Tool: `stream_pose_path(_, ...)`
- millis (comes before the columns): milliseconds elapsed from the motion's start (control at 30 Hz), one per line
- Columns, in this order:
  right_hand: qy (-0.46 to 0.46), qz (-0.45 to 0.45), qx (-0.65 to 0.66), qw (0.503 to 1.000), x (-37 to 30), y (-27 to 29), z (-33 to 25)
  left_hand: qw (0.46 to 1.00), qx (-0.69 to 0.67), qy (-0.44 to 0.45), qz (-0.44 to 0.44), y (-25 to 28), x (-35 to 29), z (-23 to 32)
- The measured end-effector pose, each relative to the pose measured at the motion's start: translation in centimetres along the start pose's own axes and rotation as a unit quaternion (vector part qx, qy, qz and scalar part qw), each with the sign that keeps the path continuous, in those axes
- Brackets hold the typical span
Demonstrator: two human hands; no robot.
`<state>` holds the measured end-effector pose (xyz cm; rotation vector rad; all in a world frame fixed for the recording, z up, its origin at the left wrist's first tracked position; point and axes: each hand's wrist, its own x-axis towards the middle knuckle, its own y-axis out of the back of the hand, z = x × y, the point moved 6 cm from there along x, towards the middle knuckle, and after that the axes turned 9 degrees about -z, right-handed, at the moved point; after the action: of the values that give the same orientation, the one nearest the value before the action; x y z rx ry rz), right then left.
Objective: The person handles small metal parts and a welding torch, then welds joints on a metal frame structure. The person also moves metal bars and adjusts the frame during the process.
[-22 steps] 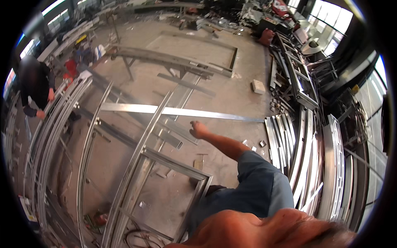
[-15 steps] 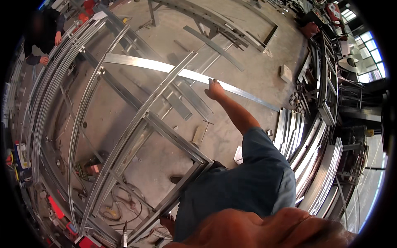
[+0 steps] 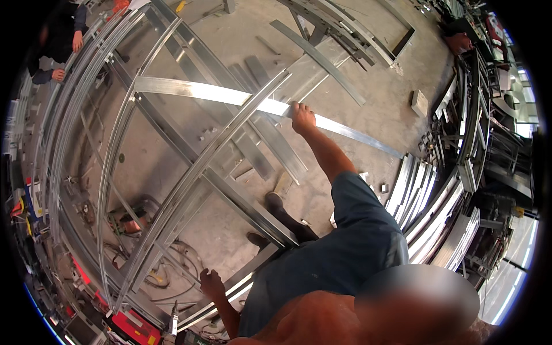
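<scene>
My right hand (image 3: 303, 118) is closed on the edge of a long, flat, shiny metal strip (image 3: 195, 89). The strip spans from a curved metal rail on the left to the stacked metal profiles at the right. Under it, a long pair of metal rails (image 3: 221, 138) crosses at a slant. At the lower left, my left hand (image 3: 213, 284) hangs beside the metal frame, its loosely bent fingers apart and nothing seen in them. A grey metal frame bar (image 3: 253, 210) runs close to my legs.
Bundled curved rails (image 3: 80, 109) fill the left side, where a co-worker's hand (image 3: 77, 41) rests. Silvery profiles (image 3: 409, 187) lie stacked at the right. Hoses (image 3: 172, 264) coil below the frame, and a red case (image 3: 135, 329) sits at the lower left.
My left hand has come up into fuller view at the lower left. My right hand still grips the strip; the view has shifted slightly and one foot now shows beyond the frame.
</scene>
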<state>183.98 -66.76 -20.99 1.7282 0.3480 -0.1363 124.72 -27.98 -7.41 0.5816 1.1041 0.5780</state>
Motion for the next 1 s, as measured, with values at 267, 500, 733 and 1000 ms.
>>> stream_pose_path(267,-0.016,0.033,-0.016,0.999,2.0,1.7,0.1,0.981,0.087,-0.161,-0.061,-5.1,-0.5,9.4)
stream_pose_path(500,-0.047,0.161,0.006,0.986,9.5,8.4,4.8,0.979,0.12,-0.116,-0.115,-7.1,-1.0,7.1)
stream_pose_path(733,-0.061,0.071,-0.016,0.995,13.6,12.0,6.7,0.978,0.103,-0.082,-0.162,-8.1,-0.5,7.4)
stream_pose_path(1000,-0.02,0.072,-0.019,0.997,15.2,12.1,6.2,0.985,0.049,-0.048,-0.161,-7.9,-2.0,5.1)
